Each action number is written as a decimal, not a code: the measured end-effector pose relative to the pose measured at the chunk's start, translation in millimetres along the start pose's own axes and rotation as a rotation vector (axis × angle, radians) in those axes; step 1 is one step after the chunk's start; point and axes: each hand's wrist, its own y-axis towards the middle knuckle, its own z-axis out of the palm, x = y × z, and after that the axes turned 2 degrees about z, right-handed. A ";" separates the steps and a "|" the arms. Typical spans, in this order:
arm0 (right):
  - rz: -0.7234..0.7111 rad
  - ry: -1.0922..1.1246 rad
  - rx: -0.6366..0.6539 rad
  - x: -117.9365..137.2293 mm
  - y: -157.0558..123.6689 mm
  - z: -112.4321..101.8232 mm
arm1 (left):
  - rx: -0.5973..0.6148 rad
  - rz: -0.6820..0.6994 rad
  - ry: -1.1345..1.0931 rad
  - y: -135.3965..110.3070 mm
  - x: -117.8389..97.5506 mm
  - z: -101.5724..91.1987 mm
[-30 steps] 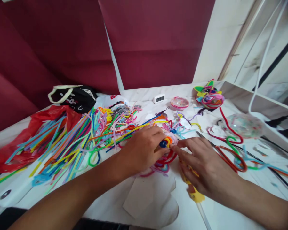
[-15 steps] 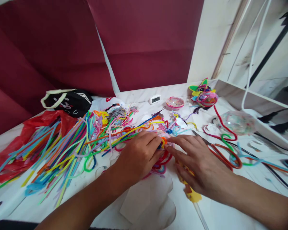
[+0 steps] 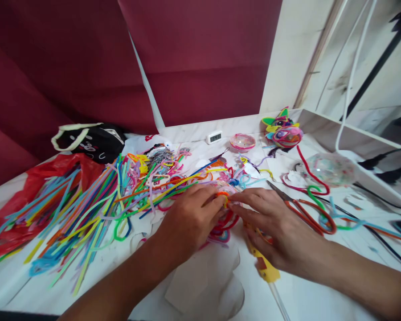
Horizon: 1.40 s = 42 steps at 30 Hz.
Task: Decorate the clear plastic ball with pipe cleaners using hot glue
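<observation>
Between my hands is a small orange and yellow pipe-cleaner piece (image 3: 224, 196), above red and pink pipe-cleaner loops (image 3: 224, 227). My left hand (image 3: 190, 216) pinches the piece from the left with thumb and forefinger. From the right, the fingertips of my right hand (image 3: 270, 220) meet it, closed on its edge; the thumb is mostly hidden. Under my right palm lies a yellow glue gun (image 3: 266, 269), partly covered, a clear glue stick (image 3: 280, 303) trailing from its back end. Scissors with orange handles (image 3: 309, 216) rest just beyond my right hand.
Loose pipe cleaners (image 3: 90, 223) spread over the left side, some in a red plastic bag (image 3: 87, 166). Behind stand a black pouch (image 3: 100, 145), a small digital clock (image 3: 214, 137), a pink-rimmed clear bowl (image 3: 242, 142) and a colourful animal-like figure (image 3: 283, 131). A clear dome (image 3: 332, 169) sits right.
The orange and yellow piece has turned slightly between my fingertips, and both hands stay close around it. The whole view has shifted a little.
</observation>
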 end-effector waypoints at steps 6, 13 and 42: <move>0.006 0.038 0.008 -4.2 0.8 -2.0 | -0.009 0.028 0.003 0.9 -0.3 -1.1; 0.042 0.125 0.015 -4.3 2.3 -7.1 | -0.033 0.043 -0.005 -1.1 0.6 -0.9; -0.024 0.001 0.002 3.6 8.7 -10.1 | -0.018 0.099 0.027 -3.6 -1.7 -1.4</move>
